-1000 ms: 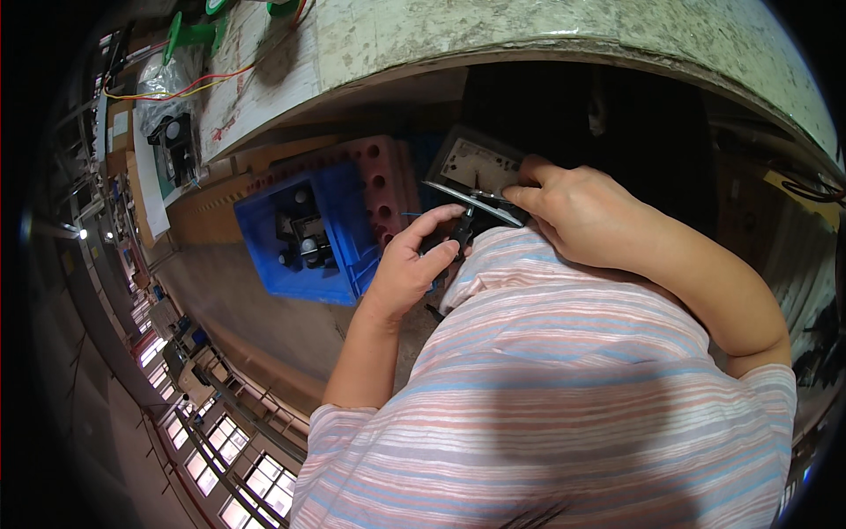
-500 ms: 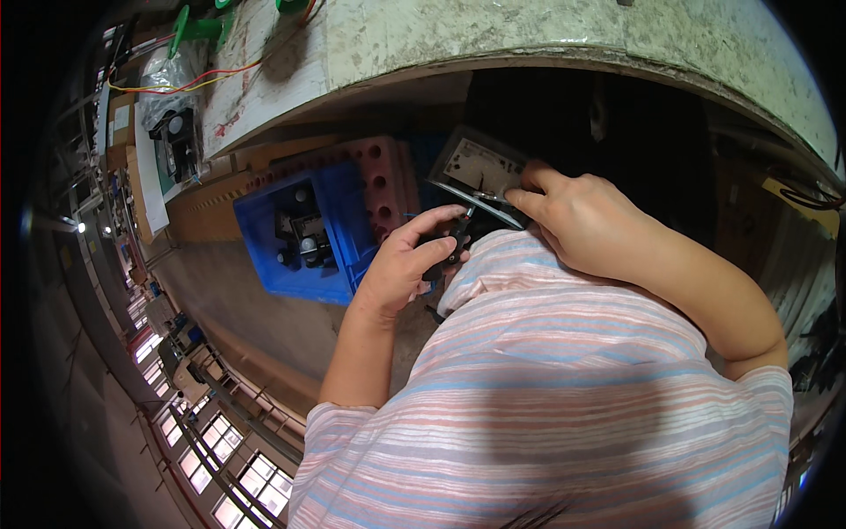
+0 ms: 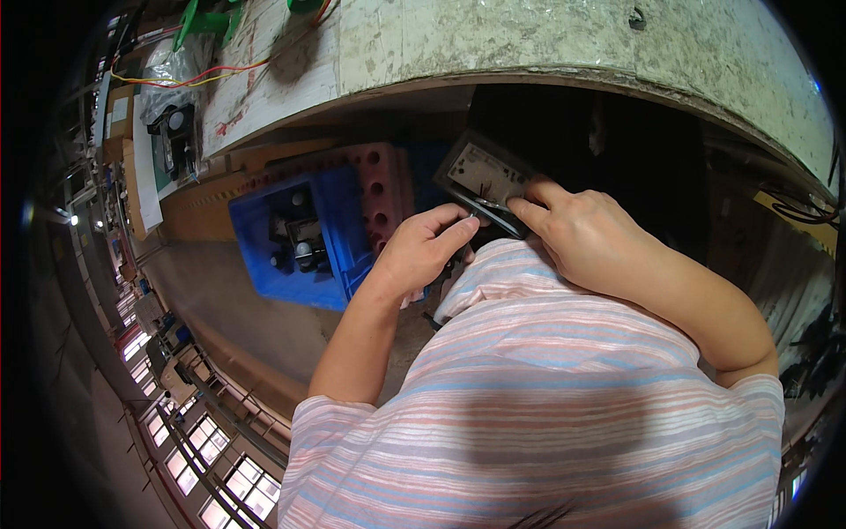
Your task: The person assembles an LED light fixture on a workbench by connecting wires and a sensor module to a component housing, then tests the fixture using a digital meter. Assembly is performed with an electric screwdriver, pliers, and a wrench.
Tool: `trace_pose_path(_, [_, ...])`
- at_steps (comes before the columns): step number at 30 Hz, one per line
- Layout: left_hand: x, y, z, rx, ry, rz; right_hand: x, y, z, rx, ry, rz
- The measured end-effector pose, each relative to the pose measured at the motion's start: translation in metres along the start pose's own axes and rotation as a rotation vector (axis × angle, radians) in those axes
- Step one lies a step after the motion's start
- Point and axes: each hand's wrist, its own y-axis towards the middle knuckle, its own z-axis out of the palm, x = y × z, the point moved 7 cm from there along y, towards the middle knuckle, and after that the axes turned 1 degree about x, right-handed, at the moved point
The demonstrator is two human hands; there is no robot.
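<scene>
Head view shows me the left hand (image 3: 425, 249) pinching narrowly a black part (image 3: 455, 258), mostly hidden behind its own fingers, near a thin dark plate (image 3: 495, 218) and a boxy, pale-faced case (image 3: 480, 167), which the right hand (image 3: 582, 227) holds by its end, below the rough, stained desk (image 3: 529, 40).

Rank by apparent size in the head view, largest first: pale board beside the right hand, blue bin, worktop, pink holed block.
1. Worktop
2. Blue bin
3. Pale board

Unranked: pink holed block; the bin partly hides it, so its full size is unsure.
</scene>
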Motion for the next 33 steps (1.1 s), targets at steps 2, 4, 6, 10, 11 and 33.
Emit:
trace_pose_path(2, [0.000, -0.003, -0.001, 0.020, -0.020, -0.045, -0.001, 0.001, -0.001, -0.009, 0.006, -0.003])
trace_pose_path(4, [-0.003, -0.005, 0.001, 0.041, -0.040, -0.092, -0.001, 0.002, -0.002, -0.017, 0.010, -0.010])
trace_pose_path(6, [-0.012, -0.004, 0.004, 0.040, -0.068, -0.035, -0.002, 0.003, -0.005, -0.004, 0.021, -0.007])
trace_pose_path(10, [-0.017, -0.004, 0.007, 0.053, -0.080, 0.007, -0.004, 0.003, -0.016, 0.028, 0.094, -0.030])
trace_pose_path(11, [-0.018, -0.003, 0.007, 0.053, -0.080, 0.004, -0.004, 0.004, -0.019, 0.030, 0.092, -0.029])
trace_pose_path(33, [-0.014, 0.021, 0.009, 0.007, -0.160, -0.007, 0.037, -0.044, -0.077, -0.058, -0.219, -0.073])
